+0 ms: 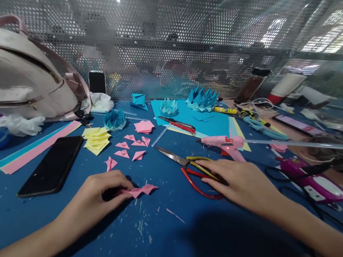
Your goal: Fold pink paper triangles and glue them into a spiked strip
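Observation:
My left hand (99,195) is closed in a pinch on a joined row of pink folded paper pieces (147,189), whose near end is hidden by my fingers. Several loose pink folded pieces (122,153) lie just beyond it. On the right, my right hand (231,176) has its fingers around the yellow handle loop of a pair of scissors (174,156). The scissors rest on the blue table, blades pointing left, their other handle red. Behind that hand lies a pink glue gun (224,143) with a long clear glue stick in its back.
Yellow paper squares (96,139), a black phone (51,167) and paper strips (36,146) lie left, near a bag (17,70). Blue paper flowers (202,99) and a red cutter (178,124) are at the back. A purple power strip (313,181) with cables sits right.

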`<state>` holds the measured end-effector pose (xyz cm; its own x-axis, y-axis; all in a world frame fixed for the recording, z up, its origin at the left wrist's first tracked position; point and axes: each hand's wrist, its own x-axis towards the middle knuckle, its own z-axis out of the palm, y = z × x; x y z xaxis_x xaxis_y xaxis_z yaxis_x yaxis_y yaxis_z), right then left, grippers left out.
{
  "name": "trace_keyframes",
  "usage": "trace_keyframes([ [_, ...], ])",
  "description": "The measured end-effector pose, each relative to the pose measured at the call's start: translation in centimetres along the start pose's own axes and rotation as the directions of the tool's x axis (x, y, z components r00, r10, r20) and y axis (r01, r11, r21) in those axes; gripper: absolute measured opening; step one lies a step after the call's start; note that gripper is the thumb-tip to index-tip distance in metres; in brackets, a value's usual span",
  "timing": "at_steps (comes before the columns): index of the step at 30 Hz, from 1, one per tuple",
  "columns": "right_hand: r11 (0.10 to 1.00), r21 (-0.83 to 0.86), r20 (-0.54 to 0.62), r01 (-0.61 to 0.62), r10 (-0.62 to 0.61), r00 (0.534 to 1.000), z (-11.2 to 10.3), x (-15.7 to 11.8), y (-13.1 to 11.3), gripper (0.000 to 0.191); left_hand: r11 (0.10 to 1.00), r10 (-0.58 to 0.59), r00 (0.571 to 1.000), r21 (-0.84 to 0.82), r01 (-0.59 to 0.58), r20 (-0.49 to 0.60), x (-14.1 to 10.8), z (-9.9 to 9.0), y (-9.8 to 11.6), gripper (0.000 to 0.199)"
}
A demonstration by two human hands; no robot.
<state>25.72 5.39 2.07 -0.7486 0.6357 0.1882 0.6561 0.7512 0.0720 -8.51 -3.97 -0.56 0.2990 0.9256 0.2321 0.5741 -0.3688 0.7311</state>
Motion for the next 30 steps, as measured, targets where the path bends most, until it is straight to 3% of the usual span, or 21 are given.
trace_keyframes([
  [4,0.997,0.054,-0.012,-0.053,0.054,0.998,-1.0,0.5,-0.1,0.025,0.999,-0.035,0.999,-0.035,0.034,-0.034,0.3,-0.1,0.0,0.008],
  [7,0.969,0.238,-0.006,-0.060,0.063,0.998,-1.8,1.4,-1.6,0.022,0.998,-0.025,0.999,-0.052,0.023,-0.044,0.5,0.0,0.5,0.008],
  [10,0.867,0.492,0.100,-0.072,0.025,0.995,-2.1,3.0,-3.7,0.024,0.998,-0.017,0.999,-0.069,0.015,-0.032,0.9,0.4,1.3,0.009],
  [13,0.775,0.627,0.159,-0.081,-0.025,0.987,-1.3,4.8,-5.4,0.023,0.995,-0.016,0.999,-0.096,0.013,-0.034,1.5,0.9,1.8,0.011],
  [16,0.709,0.704,0.107,-0.039,-0.051,0.993,0.1,6.3,-6.2,0.013,0.991,-0.033,0.997,-0.135,0.023,-0.076,2.1,1.4,2.0,0.011],
  [19,0.654,0.757,0.020,-0.011,-0.006,1.000,1.6,7.1,-6.3,0.013,0.971,-0.120,0.986,-0.219,0.093,-0.116,2.8,1.8,1.6,0.006],
  [23,0.565,0.825,-0.031,-0.001,0.046,0.998,2.6,7.3,-6.4,0.013,0.925,-0.213,0.973,-0.339,0.171,-0.090,3.2,2.3,0.8,0.003],
  [27,0.568,0.817,-0.121,0.100,0.000,0.993,2.6,7.1,-6.5,0.008,0.917,-0.209,0.976,-0.357,0.177,-0.054,3.4,2.4,0.6,0.003],
  [30,0.569,0.815,-0.093,0.110,-0.060,0.994,2.5,7.0,-6.3,0.006,0.933,-0.179,0.983,-0.325,0.155,-0.047,3.4,2.3,0.6,0.005],
])
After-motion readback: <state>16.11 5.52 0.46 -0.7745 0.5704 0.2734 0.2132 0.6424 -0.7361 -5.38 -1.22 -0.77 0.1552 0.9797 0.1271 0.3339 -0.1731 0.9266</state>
